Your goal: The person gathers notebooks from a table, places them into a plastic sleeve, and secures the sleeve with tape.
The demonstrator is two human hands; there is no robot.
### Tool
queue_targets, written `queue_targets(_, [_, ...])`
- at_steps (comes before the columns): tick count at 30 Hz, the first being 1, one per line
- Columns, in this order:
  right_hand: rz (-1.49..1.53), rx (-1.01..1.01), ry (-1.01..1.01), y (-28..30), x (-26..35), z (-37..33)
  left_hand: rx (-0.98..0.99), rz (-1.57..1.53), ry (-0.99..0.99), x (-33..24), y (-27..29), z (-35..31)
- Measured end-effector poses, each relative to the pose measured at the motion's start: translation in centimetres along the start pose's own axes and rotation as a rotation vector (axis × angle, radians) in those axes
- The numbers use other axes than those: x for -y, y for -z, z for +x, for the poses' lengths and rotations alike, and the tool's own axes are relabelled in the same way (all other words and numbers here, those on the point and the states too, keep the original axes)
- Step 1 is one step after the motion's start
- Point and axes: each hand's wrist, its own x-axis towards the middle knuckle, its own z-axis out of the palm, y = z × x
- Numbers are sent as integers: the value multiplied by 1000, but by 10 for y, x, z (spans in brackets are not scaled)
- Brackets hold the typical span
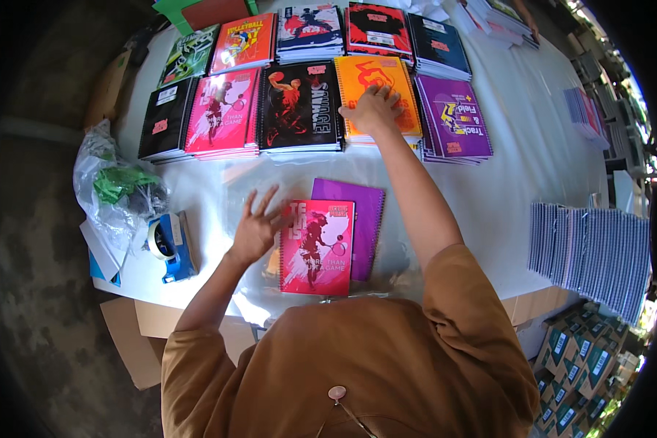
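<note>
My right hand reaches to the front row of stacks and lies with spread fingers on an orange spiral notebook. Close to me, a pink spiral notebook with a tennis player on its cover overlaps a purple notebook. My left hand hovers at the pink notebook's upper left edge, its fingers apart and nothing in them. Beside the orange stack are a black notebook stack on the left and a purple notebook stack on the right.
Behind stands another row of notebook stacks. At left are a plastic bag and a blue tape dispenser. A tall notebook pile occupies the right edge. Cardboard boxes sit below the table.
</note>
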Motion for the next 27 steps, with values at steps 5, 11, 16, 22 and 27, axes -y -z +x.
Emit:
queue_targets(5, [-114, 31, -25, -2, 28, -12, -217, -111, 238, 40, 31, 88])
queue_targets(11, [110, -129, 132, 23, -25, 8, -266, -366, 252, 72, 37, 104])
queue_targets(16, [884, -466, 733, 39, -64, -80, -504, -425, 615, 70, 64, 63])
queue_targets(22, [994, -889, 1106, 30, -37, -167, -295, -59, 275, 64, 21, 85])
queue_targets(27, [570, -478, 1245, 2, -79, -169, -599, -811, 560, 69, 74, 75])
